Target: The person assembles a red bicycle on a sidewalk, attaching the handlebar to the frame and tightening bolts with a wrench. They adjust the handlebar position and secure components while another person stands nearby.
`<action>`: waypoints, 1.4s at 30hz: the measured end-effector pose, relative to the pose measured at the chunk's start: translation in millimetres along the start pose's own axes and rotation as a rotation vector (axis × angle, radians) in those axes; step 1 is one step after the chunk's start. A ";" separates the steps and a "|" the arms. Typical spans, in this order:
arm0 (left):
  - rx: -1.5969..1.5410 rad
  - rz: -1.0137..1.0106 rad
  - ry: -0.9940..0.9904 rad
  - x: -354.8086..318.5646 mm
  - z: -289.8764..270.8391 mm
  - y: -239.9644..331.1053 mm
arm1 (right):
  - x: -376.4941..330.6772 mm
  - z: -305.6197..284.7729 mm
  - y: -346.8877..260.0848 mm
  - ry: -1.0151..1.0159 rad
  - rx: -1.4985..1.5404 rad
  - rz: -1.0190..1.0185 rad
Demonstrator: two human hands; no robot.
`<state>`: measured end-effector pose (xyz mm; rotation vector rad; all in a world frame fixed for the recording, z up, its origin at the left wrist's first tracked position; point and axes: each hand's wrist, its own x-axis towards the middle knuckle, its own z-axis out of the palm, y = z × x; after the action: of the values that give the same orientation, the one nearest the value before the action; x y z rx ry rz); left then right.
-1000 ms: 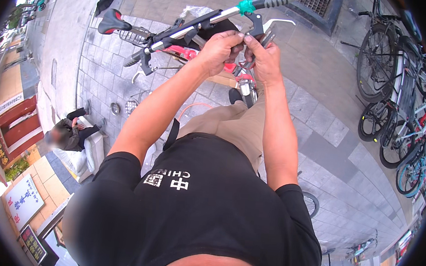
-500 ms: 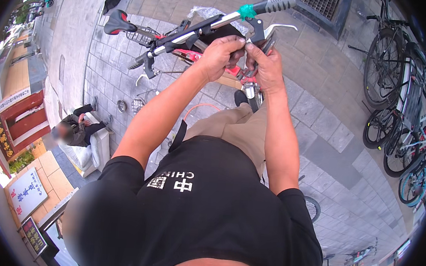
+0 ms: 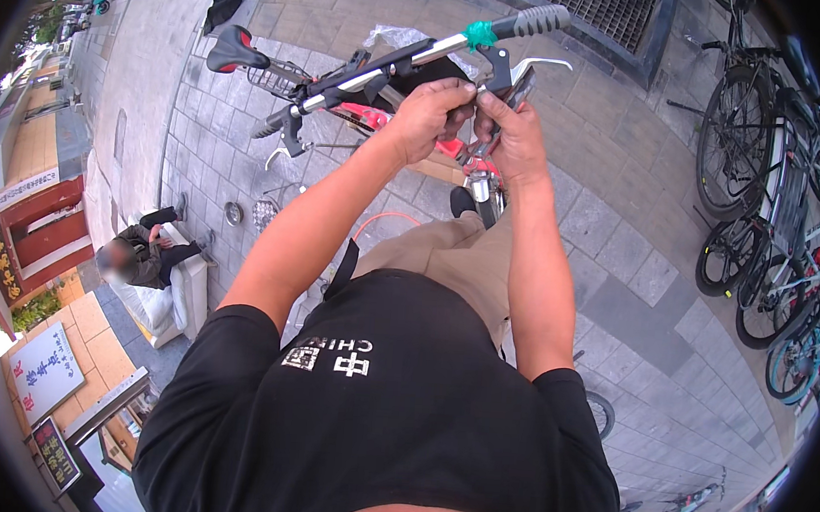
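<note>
- Red-framed bicycle (image 3: 366, 116) — black-and-red saddle (image 3: 234, 51) toward the left.
- Silver handlebar (image 3: 356, 81) — slants up rightward, green wrap (image 3: 481, 35) beside its upper grip (image 3: 541, 20).
- Upper brake lever (image 3: 542, 62): silver blade, black bracket, pointing right.
- Slim metal hand tool (image 3: 518, 88): tilted, partly hidden, near the lever.

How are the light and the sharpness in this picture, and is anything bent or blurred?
Head view: soft daylight, no hard shadows on the paving; head view: wide-lens bending toward the black rim, whitish glare at the left edge; head view: seated person's head blurred, left hand and right hand fairly sharp.
</note>
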<state>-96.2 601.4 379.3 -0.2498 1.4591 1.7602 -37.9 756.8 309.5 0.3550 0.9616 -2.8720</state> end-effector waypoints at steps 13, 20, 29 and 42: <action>0.025 0.012 0.005 -0.6 -0.8 -1.1 | -5.0 1.6 3.1 0.034 0.006 -0.006; 0.034 0.019 0.001 0.4 1.1 0.4 | -3.9 -2.4 9.3 0.047 0.080 -0.003; 0.025 0.020 0.009 0.2 0.2 -0.4 | -10.0 10.1 3.0 0.097 -0.019 -0.060; 0.048 0.033 0.012 1.2 -3.9 -2.0 | -2.8 -0.1 5.3 0.023 -0.109 -0.098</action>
<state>-96.9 598.4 375.9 -0.2126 1.5198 1.7501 -34.4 752.7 307.0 0.3420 1.1658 -2.8917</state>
